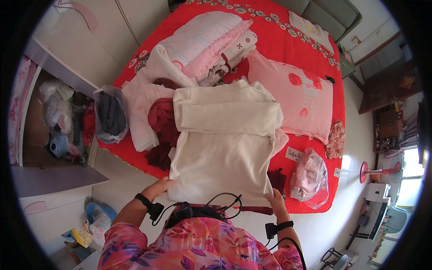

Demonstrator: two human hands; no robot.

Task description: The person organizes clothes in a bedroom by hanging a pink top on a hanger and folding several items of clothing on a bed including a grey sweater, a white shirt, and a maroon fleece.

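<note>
A cream long-sleeved top (222,155) is spread over the pile on the bed, its lower edge toward me. One sleeve (229,116) lies folded across the upper part of the garment. My left hand (163,186) grips the lower left corner, and my right hand (277,200) grips the lower right corner. Dark red clothing (163,118) shows past the left side of the top, beside a pale pink fleecy garment (140,101). What lies directly beneath the top is mostly hidden.
The red bedspread (276,25) carries folded quilts (199,37), a pink pillow (297,98), a bag of pink clothing (308,179) and a bag of dark clothing (111,114). An open wardrobe compartment (33,135) with bagged items stands at left. A pink fan (381,170) is at right.
</note>
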